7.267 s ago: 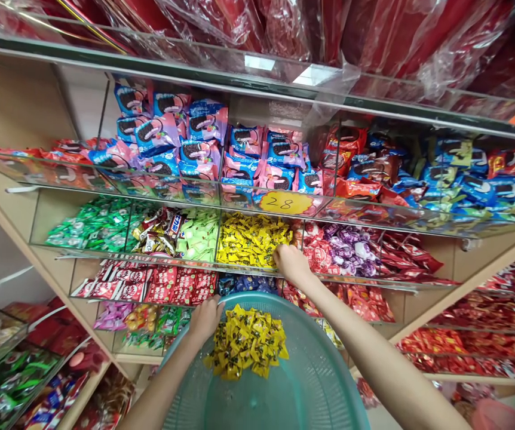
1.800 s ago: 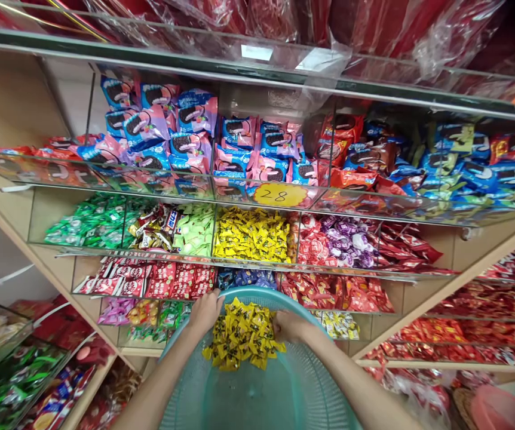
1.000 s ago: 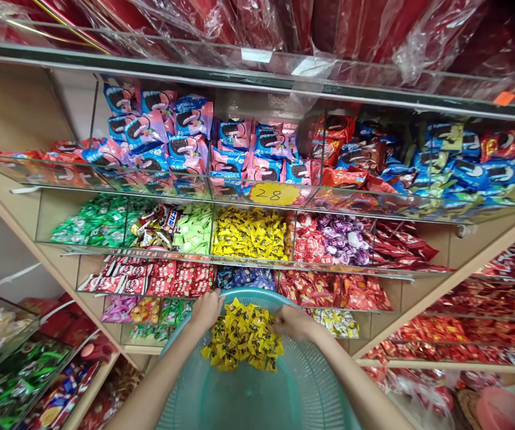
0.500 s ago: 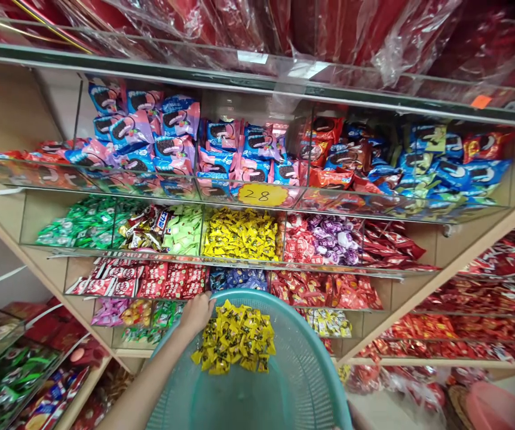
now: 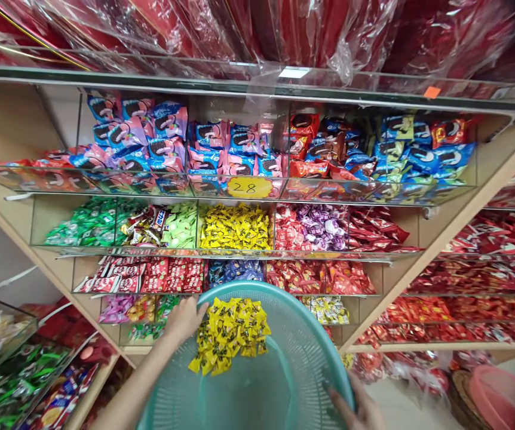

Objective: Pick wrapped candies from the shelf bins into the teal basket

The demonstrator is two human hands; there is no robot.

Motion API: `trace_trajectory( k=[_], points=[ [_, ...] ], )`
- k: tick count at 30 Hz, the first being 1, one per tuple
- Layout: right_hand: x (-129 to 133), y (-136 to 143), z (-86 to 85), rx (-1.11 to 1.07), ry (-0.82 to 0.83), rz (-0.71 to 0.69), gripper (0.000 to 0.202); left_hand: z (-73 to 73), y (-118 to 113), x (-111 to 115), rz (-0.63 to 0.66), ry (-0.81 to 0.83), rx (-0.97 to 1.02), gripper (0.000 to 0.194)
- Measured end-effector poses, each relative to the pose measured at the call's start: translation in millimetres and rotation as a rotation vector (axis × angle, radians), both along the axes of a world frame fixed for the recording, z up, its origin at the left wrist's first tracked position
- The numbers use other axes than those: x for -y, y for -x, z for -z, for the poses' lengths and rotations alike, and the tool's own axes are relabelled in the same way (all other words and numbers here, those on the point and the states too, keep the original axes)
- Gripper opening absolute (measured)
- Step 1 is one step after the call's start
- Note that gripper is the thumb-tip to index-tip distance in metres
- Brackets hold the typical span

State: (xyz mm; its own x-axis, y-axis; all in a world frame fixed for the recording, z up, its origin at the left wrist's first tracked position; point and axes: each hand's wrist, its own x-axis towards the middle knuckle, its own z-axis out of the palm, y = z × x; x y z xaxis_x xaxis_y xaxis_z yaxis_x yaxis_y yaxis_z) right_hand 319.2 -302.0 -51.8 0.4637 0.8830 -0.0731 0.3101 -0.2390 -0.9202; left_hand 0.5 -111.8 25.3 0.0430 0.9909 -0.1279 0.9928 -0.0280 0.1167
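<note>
**Both hands on the basket, yellow sweets heaped beside the left**

We have a heap of yellow wrapped sweets (image 5: 233, 331) in the green basket (image 5: 253, 394), just to the right of our left hand (image 5: 184, 319) and well apart from our right hand (image 5: 359, 406). Our left hand is closed on the basket's far-left rim; whether its fingertips touch the sweets, we cannot tell. Our right hand grips the near-right rim, fingers inside the wall, though the lower edge of view cuts it off.

We judge the step in hand to be holding and steadying the loaded basket. As we see it, any next move calls for a firm hold on both sides and a level rim, since the heap sits off-centre, towards the left hand, and could slide.

Beyond both hands, a shelf compartment holds more yellow sweets (image 5: 236, 227), with blue packets (image 5: 236, 272) one tier lower, nearer the left hand. Higher above the hands are a yellow "28" label (image 5: 250, 187) and biscuit packs (image 5: 168, 122). Beyond our right hand, farther right, stands a pink tub (image 5: 494, 394).
</note>
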Motion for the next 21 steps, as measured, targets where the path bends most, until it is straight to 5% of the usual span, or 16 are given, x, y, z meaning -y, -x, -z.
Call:
trace_trajectory(
  k=[8, 16, 21],
  points=[
    [-43.1, -25.0, -38.9, -0.183, 0.022, -0.213, 0.046, 22.1, 15.5, 50.9, -0.035, 0.081, 0.131, 0.045],
    [-72.0, -34.7, -22.2, -0.197, 0.008, -0.445, 0.049, 45.2, 46.5, 82.1, -0.082, 0.111, 0.189, 0.047],
    [-80.0, -25.2, -17.6, -0.209, 0.012, -0.528, 0.050, 35.6, 42.4, 59.5, -0.145, 0.064, 0.144, 0.048]
  ],
)
